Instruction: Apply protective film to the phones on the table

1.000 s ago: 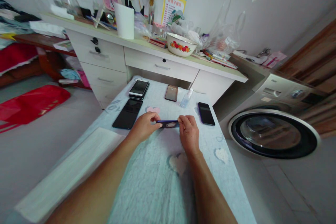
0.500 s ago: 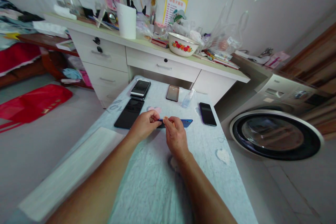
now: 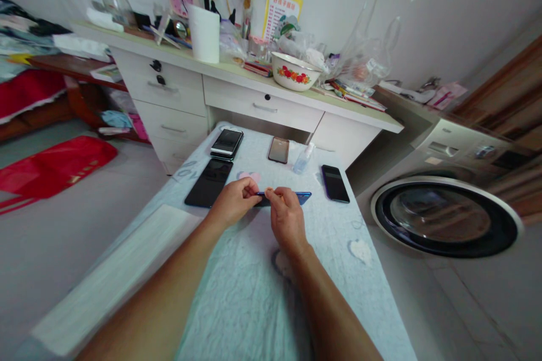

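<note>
A blue phone (image 3: 304, 198) is held tilted up on its long side above the cloth, its thin edge facing me. My left hand (image 3: 237, 198) is closed, pinching the phone's left end between thumb and fingers. My right hand (image 3: 287, 217) is closed against the middle of the upper edge, fingertips pressed together; what they pinch, if anything, is hidden. Beside my left hand lies a black tablet (image 3: 209, 182). Beyond the hands are a clear phone case (image 3: 278, 150) and a small clear spray bottle (image 3: 304, 160). A dark phone (image 3: 335, 184) lies to the right.
A patterned light-blue cloth (image 3: 254, 293) covers the table. Stacked phones (image 3: 227, 142) lie at its far left. A white counter with drawers (image 3: 265, 106) stands behind, bearing a flowered bowl (image 3: 295, 72). The washing machine (image 3: 444, 217) stands on the right, a red bag (image 3: 59, 166) on the left.
My right hand has slid slightly to the right along the phone's edge. My left hand keeps its grip in nearly the same place.
</note>
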The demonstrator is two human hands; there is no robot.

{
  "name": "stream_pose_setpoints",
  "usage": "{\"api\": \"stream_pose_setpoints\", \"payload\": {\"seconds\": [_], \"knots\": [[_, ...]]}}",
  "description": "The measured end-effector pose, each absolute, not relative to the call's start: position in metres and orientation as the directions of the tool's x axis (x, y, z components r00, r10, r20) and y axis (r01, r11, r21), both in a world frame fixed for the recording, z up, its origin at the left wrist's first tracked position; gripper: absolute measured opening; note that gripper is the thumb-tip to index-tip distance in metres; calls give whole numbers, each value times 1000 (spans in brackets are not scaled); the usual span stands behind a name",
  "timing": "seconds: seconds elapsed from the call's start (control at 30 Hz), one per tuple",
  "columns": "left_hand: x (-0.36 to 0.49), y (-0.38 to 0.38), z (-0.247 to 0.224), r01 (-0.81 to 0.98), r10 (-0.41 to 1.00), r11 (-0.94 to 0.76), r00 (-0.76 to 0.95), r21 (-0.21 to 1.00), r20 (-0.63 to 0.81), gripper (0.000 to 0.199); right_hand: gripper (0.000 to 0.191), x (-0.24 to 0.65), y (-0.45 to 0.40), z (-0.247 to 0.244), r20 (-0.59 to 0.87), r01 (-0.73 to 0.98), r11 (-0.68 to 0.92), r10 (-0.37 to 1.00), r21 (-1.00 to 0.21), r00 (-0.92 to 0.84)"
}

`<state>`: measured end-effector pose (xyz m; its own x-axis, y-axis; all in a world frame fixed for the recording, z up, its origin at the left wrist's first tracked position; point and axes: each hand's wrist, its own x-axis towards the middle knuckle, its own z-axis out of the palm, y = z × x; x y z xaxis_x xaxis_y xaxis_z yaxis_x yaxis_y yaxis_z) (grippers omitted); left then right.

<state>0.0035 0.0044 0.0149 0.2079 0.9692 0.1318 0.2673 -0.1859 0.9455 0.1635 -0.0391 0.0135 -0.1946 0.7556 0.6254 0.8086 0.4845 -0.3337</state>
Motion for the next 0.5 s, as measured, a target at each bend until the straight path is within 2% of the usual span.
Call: {"api": "stream_pose_setpoints", "payload": {"seconds": [0.23, 0.5], "knots": [[3, 4, 15, 263, 964, -193, 229, 945, 133, 12, 31, 177, -38, 9, 648, 826, 416, 757, -380, -83], [4, 5, 15, 236, 966, -175, 231, 956, 120, 14, 34, 152, -41, 13, 602, 799, 494, 768, -343, -217]]}}
